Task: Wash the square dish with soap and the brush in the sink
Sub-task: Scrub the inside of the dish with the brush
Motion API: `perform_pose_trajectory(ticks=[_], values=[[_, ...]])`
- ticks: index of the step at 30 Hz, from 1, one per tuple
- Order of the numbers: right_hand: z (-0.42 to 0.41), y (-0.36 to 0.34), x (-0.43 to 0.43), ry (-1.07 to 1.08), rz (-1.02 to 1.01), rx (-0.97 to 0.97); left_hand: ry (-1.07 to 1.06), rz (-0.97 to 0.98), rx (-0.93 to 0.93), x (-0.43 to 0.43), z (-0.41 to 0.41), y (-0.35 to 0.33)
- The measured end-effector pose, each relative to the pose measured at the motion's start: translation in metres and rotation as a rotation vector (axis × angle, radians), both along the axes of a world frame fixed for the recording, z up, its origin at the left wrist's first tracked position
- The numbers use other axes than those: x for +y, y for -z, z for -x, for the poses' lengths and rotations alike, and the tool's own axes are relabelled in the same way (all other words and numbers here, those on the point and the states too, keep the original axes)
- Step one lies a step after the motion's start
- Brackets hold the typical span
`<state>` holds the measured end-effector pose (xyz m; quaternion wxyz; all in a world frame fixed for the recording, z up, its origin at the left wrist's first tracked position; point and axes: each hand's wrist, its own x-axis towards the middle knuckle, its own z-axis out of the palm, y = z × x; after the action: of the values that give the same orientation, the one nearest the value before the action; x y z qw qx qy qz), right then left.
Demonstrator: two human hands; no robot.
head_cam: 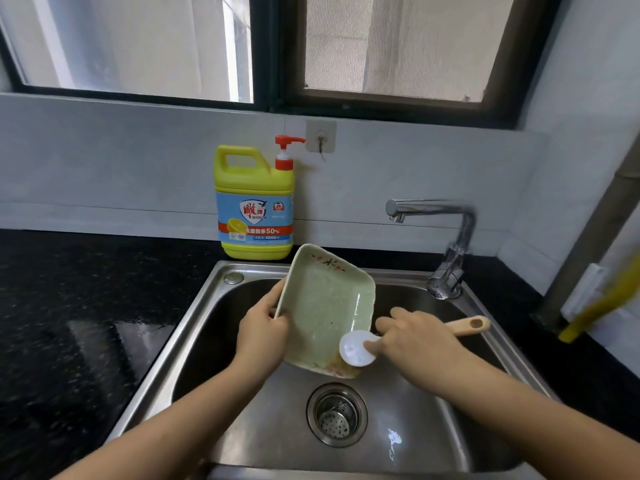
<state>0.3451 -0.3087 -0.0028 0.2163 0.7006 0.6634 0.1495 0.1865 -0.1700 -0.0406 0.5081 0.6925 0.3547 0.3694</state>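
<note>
Over a steel sink (194, 327), the left hand (260, 336) grips a tilted green square dish (322, 306) while the right hand (420, 337) holds a brush (356, 348) to its near corner; a yellow soap bottle (254, 202) marked "50%" stands on the black worktop (86, 306) below a window (311, 50)

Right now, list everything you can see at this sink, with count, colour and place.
square dish: one, pale green, tilted over the sink, brown residue at its near corner
brush: one, white head, tan handle, head on the dish's near right corner
soap bottle: one, yellow, red pump, on the counter behind the sink
sink: one, steel
drain strainer: one, steel, sink floor
faucet: one, chrome, right rear, no water visible
wall hook: one, clear, above the bottle
counter: black
left hand: grips the dish's left edge
right hand: holds the brush
</note>
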Motion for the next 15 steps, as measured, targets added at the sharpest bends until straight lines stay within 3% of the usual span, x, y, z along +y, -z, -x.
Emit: perform_pose_trajectory(ticks=[4,10,15], values=[[-0.015,-0.002,-0.001,-0.029,-0.179,-0.037,-0.015,-0.177,0.14,0.002,-0.001,-0.011],[-0.024,-0.003,-0.006,0.106,-0.358,-0.034,0.027,-0.565,0.388,-0.007,-0.001,-0.02],[-0.021,0.001,-0.005,0.123,-0.428,-0.077,0.02,-0.624,0.354,-0.013,-0.005,-0.019]])
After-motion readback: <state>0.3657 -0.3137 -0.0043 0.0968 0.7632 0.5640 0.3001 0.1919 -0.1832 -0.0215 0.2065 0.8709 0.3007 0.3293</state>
